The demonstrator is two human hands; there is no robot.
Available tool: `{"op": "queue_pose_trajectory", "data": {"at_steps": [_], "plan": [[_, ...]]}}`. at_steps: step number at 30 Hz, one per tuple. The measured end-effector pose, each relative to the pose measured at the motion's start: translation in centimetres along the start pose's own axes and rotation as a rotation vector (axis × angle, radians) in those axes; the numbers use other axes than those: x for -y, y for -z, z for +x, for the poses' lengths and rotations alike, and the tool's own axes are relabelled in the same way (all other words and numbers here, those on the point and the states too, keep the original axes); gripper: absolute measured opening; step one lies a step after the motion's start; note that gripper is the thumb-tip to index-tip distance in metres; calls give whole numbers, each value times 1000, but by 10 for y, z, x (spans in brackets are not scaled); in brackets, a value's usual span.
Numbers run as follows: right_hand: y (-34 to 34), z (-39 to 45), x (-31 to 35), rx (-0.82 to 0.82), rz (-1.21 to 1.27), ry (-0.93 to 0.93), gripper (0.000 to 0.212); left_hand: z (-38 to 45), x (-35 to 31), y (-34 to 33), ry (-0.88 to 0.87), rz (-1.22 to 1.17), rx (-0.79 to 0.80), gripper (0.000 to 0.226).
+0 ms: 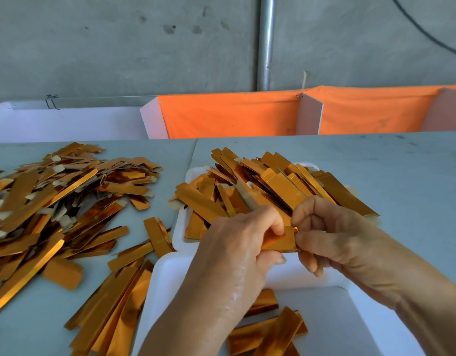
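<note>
- Both hands meet mid-scene above the far edge of the near tray (350, 317), working one gold strip (282, 241).
- Left hand (234, 247): fingers curled, thumb and fingertips pinching the strip's left part.
- Right hand (335, 237): also curled, pinching the strip's right end. I can't see the exact finger contact behind the foil.
- I read the strip held off the worktop (401, 176) with a two-point pinch as a fold or crease along a score line.
- The far tray (180, 227) is heaped with strips (273, 183) just beyond the hands. It's probably the feed stock, kept within short reach.
- The near tray holds a few pieces (270, 327) right under the hands, so it looks like the drop zone for finished ones.
- A big loose pile (54, 196) sits at left and a smaller batch (114, 304) at near left, both well apart from the work. I can't tell whether they're done or waiting.
</note>
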State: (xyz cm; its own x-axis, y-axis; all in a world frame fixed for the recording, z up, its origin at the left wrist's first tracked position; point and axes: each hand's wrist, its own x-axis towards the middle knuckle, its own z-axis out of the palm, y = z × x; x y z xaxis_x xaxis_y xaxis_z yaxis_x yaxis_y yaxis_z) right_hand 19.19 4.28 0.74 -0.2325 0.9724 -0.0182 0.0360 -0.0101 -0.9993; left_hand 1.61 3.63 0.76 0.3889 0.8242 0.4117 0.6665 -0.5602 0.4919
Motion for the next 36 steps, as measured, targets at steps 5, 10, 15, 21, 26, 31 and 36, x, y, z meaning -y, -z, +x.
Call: {"op": "queue_pose_trajectory", "data": {"at_steps": [5,10,15,21,26,31,36], "plan": [[1,1,-2,-22,163,-32,17,0,-2,-1,-22,-19,-27,25],[4,1,-3,5,50,-25,14,2,-2,-2,-57,29,-5,22],[8,0,0,154,288,20,13,1,0,3,17,-188,-10,27],[10,3,-4,195,403,54,39,1,1,6,78,-449,24,29],[4,4,-9,142,295,95,37,1,5,3,98,-466,29,26],[6,4,-7,167,389,-15,40,3,5,-1,159,-595,38,28],[6,-1,-3,157,192,-166,24,0,6,-5,187,-472,77,26]]}}
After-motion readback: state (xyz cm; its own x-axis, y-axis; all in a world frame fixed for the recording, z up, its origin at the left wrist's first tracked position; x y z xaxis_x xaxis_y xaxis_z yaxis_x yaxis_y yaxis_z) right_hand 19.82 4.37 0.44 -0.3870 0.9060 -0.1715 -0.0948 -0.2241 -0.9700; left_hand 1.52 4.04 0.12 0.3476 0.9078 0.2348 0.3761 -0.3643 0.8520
